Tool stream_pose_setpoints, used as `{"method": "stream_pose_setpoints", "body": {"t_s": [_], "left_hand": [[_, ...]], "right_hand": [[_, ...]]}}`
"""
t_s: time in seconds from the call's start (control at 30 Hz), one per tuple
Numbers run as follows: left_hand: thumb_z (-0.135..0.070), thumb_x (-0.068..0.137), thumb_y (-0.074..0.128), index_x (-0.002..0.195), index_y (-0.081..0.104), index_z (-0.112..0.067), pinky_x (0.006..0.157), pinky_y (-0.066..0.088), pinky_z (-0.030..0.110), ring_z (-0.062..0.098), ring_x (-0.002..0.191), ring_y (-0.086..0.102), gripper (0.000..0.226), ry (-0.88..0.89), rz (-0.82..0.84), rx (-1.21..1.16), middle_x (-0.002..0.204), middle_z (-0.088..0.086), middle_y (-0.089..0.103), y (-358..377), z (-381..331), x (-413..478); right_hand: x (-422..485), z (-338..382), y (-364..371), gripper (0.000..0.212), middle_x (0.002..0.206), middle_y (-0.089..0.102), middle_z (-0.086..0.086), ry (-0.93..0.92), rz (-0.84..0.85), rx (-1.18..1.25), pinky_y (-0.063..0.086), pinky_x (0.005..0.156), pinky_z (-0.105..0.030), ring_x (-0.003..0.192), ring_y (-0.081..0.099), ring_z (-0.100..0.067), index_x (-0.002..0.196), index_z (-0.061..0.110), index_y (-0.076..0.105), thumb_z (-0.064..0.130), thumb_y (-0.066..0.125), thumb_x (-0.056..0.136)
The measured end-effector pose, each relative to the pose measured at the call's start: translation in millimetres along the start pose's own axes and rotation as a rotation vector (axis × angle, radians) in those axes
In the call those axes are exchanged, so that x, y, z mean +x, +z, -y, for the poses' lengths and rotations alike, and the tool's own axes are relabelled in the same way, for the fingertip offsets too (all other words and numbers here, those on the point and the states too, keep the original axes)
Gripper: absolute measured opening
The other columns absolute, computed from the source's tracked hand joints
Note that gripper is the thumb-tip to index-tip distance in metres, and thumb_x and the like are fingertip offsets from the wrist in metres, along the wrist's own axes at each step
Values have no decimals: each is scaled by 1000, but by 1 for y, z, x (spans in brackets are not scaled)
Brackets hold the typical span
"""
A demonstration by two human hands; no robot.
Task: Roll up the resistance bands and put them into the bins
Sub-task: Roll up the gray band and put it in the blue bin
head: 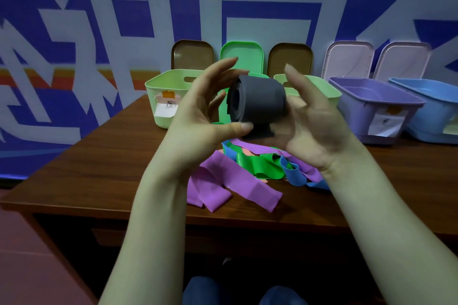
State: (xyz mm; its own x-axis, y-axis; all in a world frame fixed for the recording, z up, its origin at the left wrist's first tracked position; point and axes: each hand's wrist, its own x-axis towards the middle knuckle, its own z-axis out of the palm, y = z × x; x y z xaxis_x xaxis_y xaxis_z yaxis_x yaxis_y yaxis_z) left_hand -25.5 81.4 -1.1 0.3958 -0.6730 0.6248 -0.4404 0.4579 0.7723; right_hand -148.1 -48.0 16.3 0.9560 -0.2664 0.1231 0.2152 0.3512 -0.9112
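At the very bottom edge, the person's knees (238,290) in blue cloth show below the dark wooden bench (99,176), and both bare forearms reach up over its front edge.

On the bench near the front lies a heap of loose bands: a purple band (223,181) flat and folded nearest, then a green band (257,166) and a blue band (292,173) tangled together, with more purple and a strip of orange beneath them.

Above the heap, clear of the bench, both hands hold a grey roll (260,99), a band wound into a thick cylinder with its open end facing left. The left hand (198,111) has a wide grip: the thumb presses the roll's underside while the fingers arch over its top, nearly straight. The right hand (314,129) cups the roll's right end. Its fingers are blurred, so its grip seems to be a loose curl round the roll, with one finger lifted.

Behind the hands stands a row of bins: a pale green bin (171,96) with a paper label, a second pale green bin (319,89) partly hidden, a purple bin (376,111) also labelled, and a blue bin (431,111).

Behind the bins, lids lean against the blue-and-white patterned wall (74,20): brown (192,54), green (241,53), brown (290,57) and two pale pink (349,59).
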Motion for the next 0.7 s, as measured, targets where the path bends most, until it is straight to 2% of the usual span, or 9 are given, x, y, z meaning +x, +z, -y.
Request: {"method": "stream_pose_setpoints", "body": {"t_s": [0.1, 0.17, 0.23, 0.37, 0.43, 0.53, 0.6, 0.7], "left_hand": [[14, 59, 71, 133, 41, -20, 109, 39, 41, 7, 124, 51, 86, -3, 26, 46, 125, -10, 58, 2, 2, 0], [16, 58, 71, 134, 41, -19, 109, 40, 41, 9, 124, 51, 88, 0, 35, 64, 127, -3, 57, 4, 4, -1], [17, 58, 70, 135, 40, -17, 109, 39, 42, 10, 125, 51, 89, 7, 50, 59, 127, -1, 56, 3, 5, -1], [18, 58, 67, 130, 43, -26, 108, 39, 47, 10, 126, 50, 88, 18, 57, 38, 128, -3, 57, 5, 7, 0], [18, 58, 62, 129, 46, -27, 107, 41, 41, 9, 125, 50, 85, 24, 53, 41, 127, -2, 58, 6, 6, 1], [-1, 71, 65, 125, 51, -27, 103, 42, 25, 5, 119, 53, 62, -3, 8, 30, 121, -1, 60, 12, -3, 0], [-20, 84, 66, 121, 55, -27, 103, 42, 26, 0, 112, 55, 39, -48, -75, 69, 116, -5, 60, 17, -7, 1], [-26, 95, 54, 117, 60, -22, 102, 44, 31, 6, 113, 54, 24, -65, -83, 180, 117, -4, 54, 23, -10, 4]], "right_hand": [[2, 0, 6, 58, 119, 62, -19, 36, -146, -168, 55, 86, -50, 105, 65, -32, 120, 14, 59, 52, 54, 78], [2, -1, 7, 47, 106, 66, -14, 41, -172, -207, 57, 81, -48, 93, 67, -29, 111, 16, 63, 46, 55, 76], [2, 0, 7, 38, 97, 68, -12, 24, -180, -191, 58, 78, -46, 89, 67, -26, 102, 15, 66, 40, 59, 74], [3, -1, 4, 38, 98, 64, -11, -33, -189, -136, 59, 76, -45, 89, 65, -24, 103, 12, 63, 33, 63, 71], [5, -3, 3, 41, 101, 63, -13, -68, -190, -89, 59, 73, -45, 90, 65, -25, 108, 9, 61, 28, 65, 72], [6, -5, 0, 56, 109, 62, -18, -109, -184, -134, 56, 82, -50, 97, 63, -30, 123, -2, 53, 17, 73, 74], [4, -5, -2, 63, 114, 60, -22, -129, -177, -148, 53, 88, -53, 104, 62, -36, 128, -5, 48, 14, 73, 73], [-1, -6, -5, 53, 110, 61, -18, -187, -167, -189, 52, 90, -53, 102, 63, -34, 122, 3, 52, 7, 72, 73]]}}
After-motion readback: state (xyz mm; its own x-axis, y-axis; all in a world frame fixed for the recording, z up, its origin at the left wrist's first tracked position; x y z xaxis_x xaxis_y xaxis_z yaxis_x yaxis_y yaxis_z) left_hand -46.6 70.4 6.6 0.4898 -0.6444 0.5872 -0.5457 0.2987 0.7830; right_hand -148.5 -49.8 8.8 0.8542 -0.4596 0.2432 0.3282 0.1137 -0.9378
